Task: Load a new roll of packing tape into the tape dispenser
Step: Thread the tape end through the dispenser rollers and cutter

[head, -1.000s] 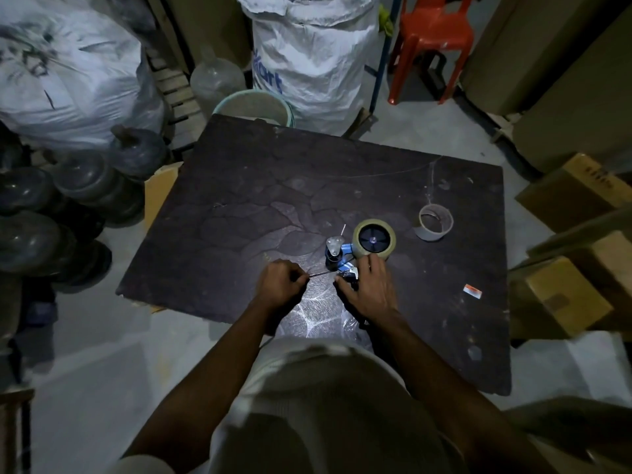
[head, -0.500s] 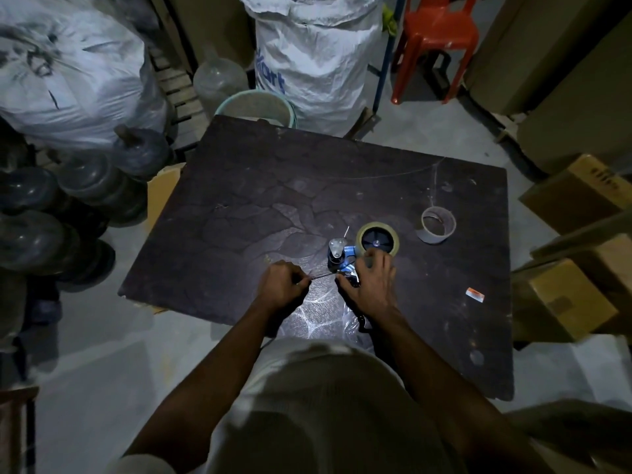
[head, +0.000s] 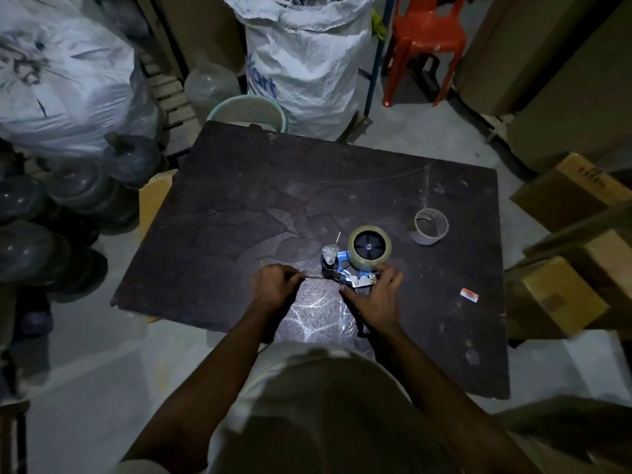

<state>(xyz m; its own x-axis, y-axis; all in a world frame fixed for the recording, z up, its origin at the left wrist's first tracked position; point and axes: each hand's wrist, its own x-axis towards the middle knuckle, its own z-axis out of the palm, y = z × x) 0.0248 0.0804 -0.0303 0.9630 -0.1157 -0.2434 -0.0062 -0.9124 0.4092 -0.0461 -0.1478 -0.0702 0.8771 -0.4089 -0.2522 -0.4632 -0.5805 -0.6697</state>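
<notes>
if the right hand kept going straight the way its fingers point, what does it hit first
Probably the new tape roll on the dispenser: the right hand already rests on the dispenser, fingers aimed up-table at the roll. Depth is unclear from this view.

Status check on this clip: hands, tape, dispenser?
Left hand pinching tape end, pulled taut. Right hand gripping dispenser. New roll seated on hub. Empty core lies apart, nothing obstructing.
</notes>
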